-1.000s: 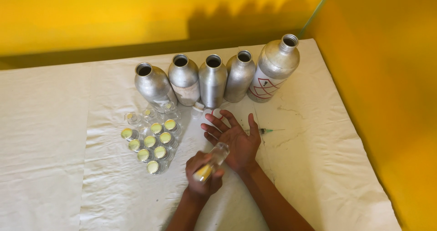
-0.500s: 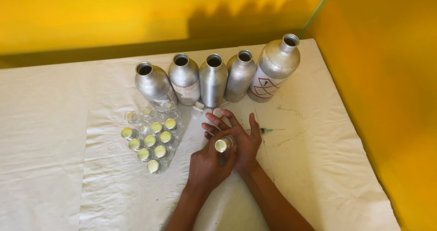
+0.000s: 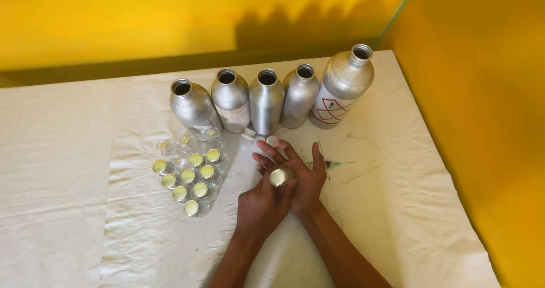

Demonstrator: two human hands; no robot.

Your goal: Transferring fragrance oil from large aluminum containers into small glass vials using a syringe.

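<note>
White cloth (image 3: 68, 169) lies bare on your left. Next come small glass vials (image 3: 190, 177) with yellow-green caps, clustered. Behind stand five open aluminium bottles (image 3: 265, 98), contents not visible. Your left hand (image 3: 260, 205) is clamped on a vial (image 3: 279, 177), pressing it into your right hand (image 3: 301, 177), fingers spread. A syringe (image 3: 330, 164) lies just beyond; the table edge meets the yellow wall (image 3: 482, 123) on the right.

This is looking like a small, makeshift bottling or sample-filling workbench rather than a home room. A crumpled white paper sheet (image 3: 74, 197) is covering the table, five open-necked brushed aluminium bottles (image 3: 265, 99) are standing in a row, small clear glass vials with yellow-lined metal caps (image 3: 190, 177) are clustering together, and a thin green-tipped syringe (image 3: 329, 164) is lying nearby, all boxed in by bright yellow walls (image 3: 482, 123).
</note>
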